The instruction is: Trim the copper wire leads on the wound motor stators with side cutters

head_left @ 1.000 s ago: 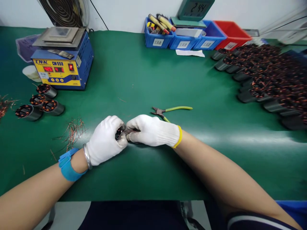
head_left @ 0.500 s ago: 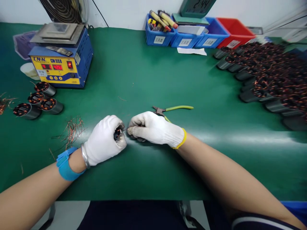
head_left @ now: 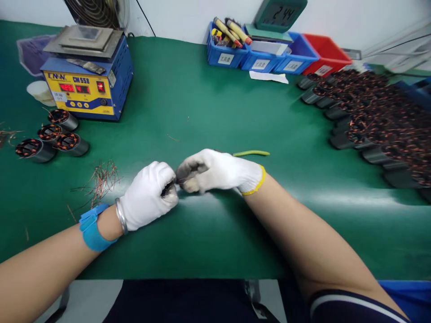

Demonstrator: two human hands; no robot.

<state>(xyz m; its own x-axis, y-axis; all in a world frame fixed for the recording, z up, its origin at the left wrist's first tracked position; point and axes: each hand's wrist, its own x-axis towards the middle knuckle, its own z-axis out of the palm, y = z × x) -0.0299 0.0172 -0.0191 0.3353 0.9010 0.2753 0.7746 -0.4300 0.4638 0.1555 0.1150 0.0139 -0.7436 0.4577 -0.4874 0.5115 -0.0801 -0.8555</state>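
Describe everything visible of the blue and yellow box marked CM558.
The blue, metal-looking box with a yellow front stands upright on the smooth green tabletop, at the upper left of the view. Its front carries two lit red displays, their digits too blurred to read, a lit red switch, a white label, three small round buttons and a dark round knob or socket. Flat grey plates and a flat grey bar lie on top.

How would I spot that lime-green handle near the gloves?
On the dark green table, find the white-gloved right hand. Just beyond its wrist lies the handle, slim and slightly bowed, brighter and yellower than the green around it.
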